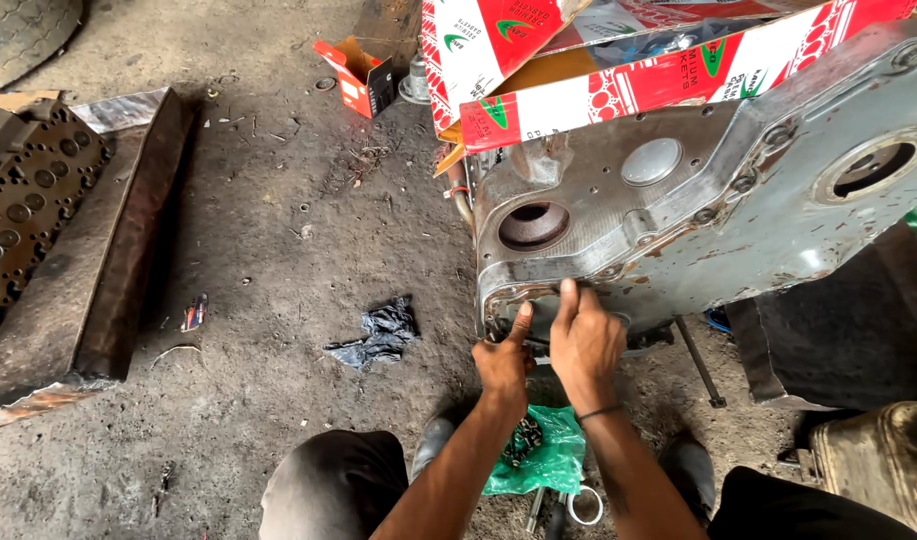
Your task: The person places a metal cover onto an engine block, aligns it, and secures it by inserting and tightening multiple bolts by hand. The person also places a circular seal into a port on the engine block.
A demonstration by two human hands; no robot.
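Observation:
A large grey metal engine cover (pixel 738 190) with round holes and bolts along its rim fills the upper right. My left hand (pixel 502 360) is curled at the cover's lower left edge, thumb up against the rim. My right hand (pixel 584 340) sits just beside it, fingers pressed on the same lower edge. What either hand pinches is hidden by the fingers. A thin dark band circles my right wrist.
Red, white and green cardboard boxes (pixel 618 70) lie on top of the engine. A green plastic bag (pixel 550 455) lies between my feet. A dark rag (pixel 378 335) lies on the dirt floor. A metal tray (pixel 118 250) with a perforated engine part (pixel 28 200) sits at left.

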